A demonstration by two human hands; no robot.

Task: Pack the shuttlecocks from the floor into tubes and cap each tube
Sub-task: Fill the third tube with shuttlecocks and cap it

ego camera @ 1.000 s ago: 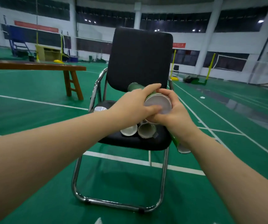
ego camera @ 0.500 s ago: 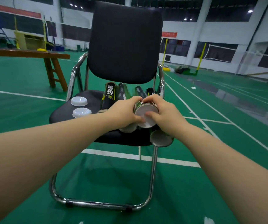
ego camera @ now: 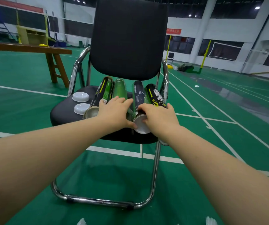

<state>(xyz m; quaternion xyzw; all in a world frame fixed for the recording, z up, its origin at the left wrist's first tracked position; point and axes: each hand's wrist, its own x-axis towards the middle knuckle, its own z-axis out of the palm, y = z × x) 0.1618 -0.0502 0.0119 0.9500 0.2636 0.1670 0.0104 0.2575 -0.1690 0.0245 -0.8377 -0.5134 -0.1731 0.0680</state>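
Head view: chair [ego camera: 127, 38] stood on the green floor [ego camera: 33, 103], and four tubes lay side by side along its seat, near ends towards the wearer.
Capped tube: the dark one [ego camera: 137, 95], third from the left, lay near the seat's front edge with a white cap [ego camera: 141, 128] on its near end.
Handling: it looked like light cardboard, stiff along its length but easy to dent under a hard squeeze. Being smooth and round, it was likely to roll.
Where to grip: round the barrel just behind the cap looked best, not on the cap itself, which seemed a thin push-fit that could pop off.
Right hand: this one [ego camera: 160, 118] was clamped on the capped tube's near end, fingers curled over the barrel and what looked like the thumb against the cap face.
Left hand: this one [ego camera: 114, 111] lay flat, fingers spread and fairly straight over the green tube [ego camera: 119, 88]. Its thumb tip touched the cap's rim, and it gripped nothing.
Open tube: the leftmost [ego camera: 101, 93] showed a bare, uncapped mouth.
Loose caps: two white ones [ego camera: 80, 96] sat on the seat just beside it.
Fourth tube: the black one [ego camera: 156, 96] lay against the right armrest, its near end hidden by the right hand.
Shuttlecocks: white feather tips [ego camera: 211, 222] just showed at the bottom edge, on the floor and well apart from the chair, so packing seemed unfinished.
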